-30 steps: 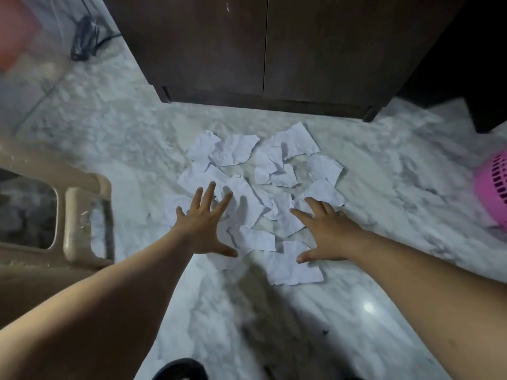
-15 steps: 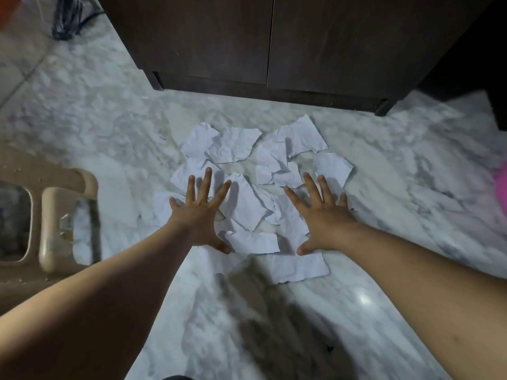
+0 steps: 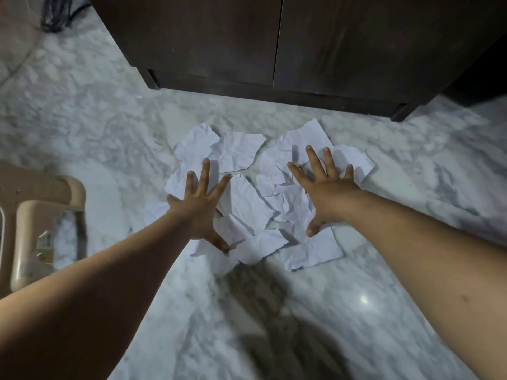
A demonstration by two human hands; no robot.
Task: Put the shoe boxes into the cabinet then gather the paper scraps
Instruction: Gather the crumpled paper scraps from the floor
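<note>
paper scraps (image 3: 247, 207) — torn, crumpled white pieces lying in a loose overlapping patch on the marble floor (image 3: 411, 187), just in front of the dark cabinet (image 3: 329, 45), whose two doors are closed; no shoe boxes are in view, so that step is judged done. left hand (image 3: 199, 207) lies flat on the left side of the patch, fingers straight and spread wide, thumb stretched back toward the near edge. right hand (image 3: 326, 193) lies flat on the right side, fingers likewise splayed, fingertips reaching the far pieces nearest the cabinet. neither hand pinches or grips a scrap. the spread, palm-down posture probably serves to cover as many pieces as possible, so that a sweep inward would drag the scraps into one heap — the two hands bracket the patch from opposite sides for this reason. a few pieces at the near edge lie outside both palms and may be missed. a beige plastic chair (image 3: 41, 215) stands at the left, well apart.
</note>
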